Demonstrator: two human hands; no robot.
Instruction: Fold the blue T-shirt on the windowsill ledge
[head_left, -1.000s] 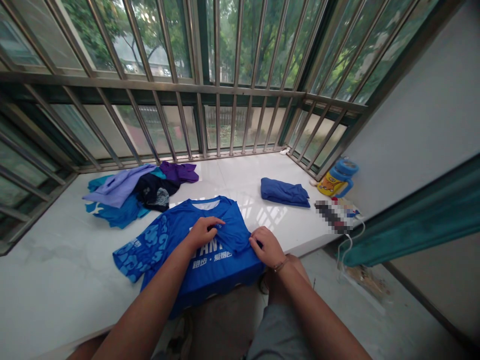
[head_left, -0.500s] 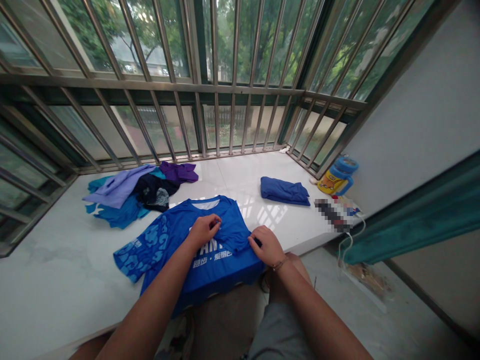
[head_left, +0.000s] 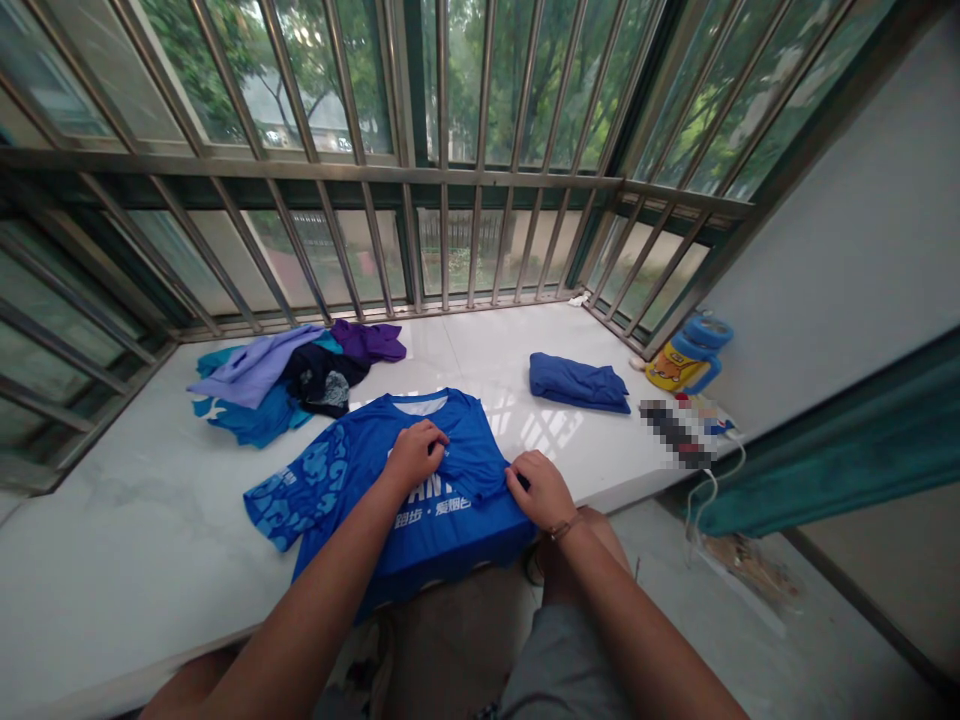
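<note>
A bright blue patterned T-shirt (head_left: 352,470) lies spread on the white stone sill (head_left: 135,560), its hem hanging over the front edge. Its right sleeve is folded inward across the chest. My left hand (head_left: 415,453) pinches the folded sleeve near the shirt's middle. My right hand (head_left: 538,490) grips the fold at the shirt's right side. The shirt's left sleeve lies flat and spread out to the left.
A folded dark blue garment (head_left: 577,382) lies at the back right. A heap of lilac, purple, black and teal clothes (head_left: 289,375) sits at the back left. A yellow-and-blue bottle (head_left: 686,358) and small items stand by the right wall. Metal window bars (head_left: 442,170) close the back.
My left hand has closed its fingers on the folded sleeve and drawn it slightly inward. My right hand stays on the fold. The view has shifted a little.
</note>
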